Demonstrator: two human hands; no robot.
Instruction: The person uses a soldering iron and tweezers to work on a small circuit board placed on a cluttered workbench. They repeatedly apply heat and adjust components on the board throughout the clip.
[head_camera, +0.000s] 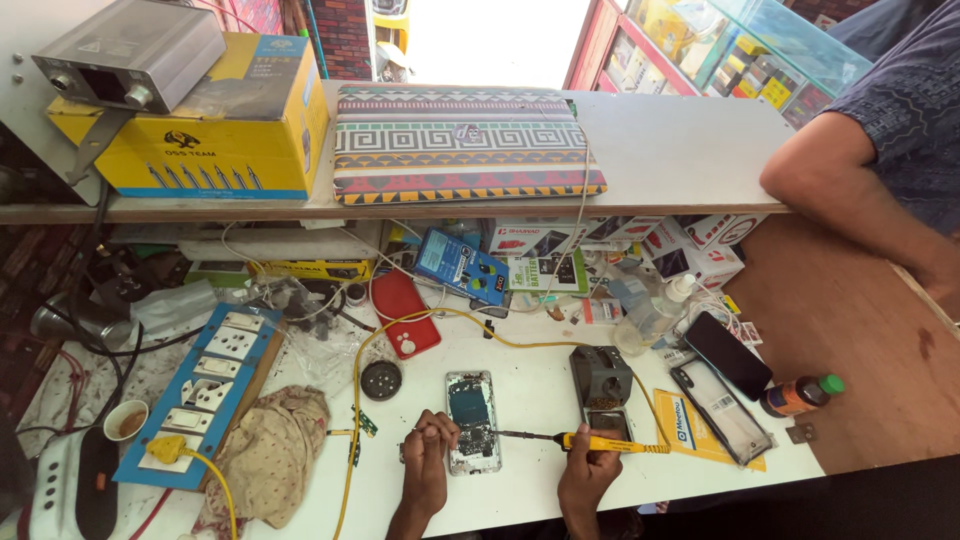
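Yellow soldering iron (600, 441) in closed right-hand fingers (583, 462), tip over opened phone (472, 420).

Around the opened phone (472, 420) lay two other phones (728, 355), one red case (405, 312), one cup (125, 420), and two bottles (800, 395).

bare white bench lies left of the left hand's fingers (437, 432); the grey iron stand (601, 380) and yellow cable (420, 322) crowd the space beyond the right hand's fingers (583, 452).
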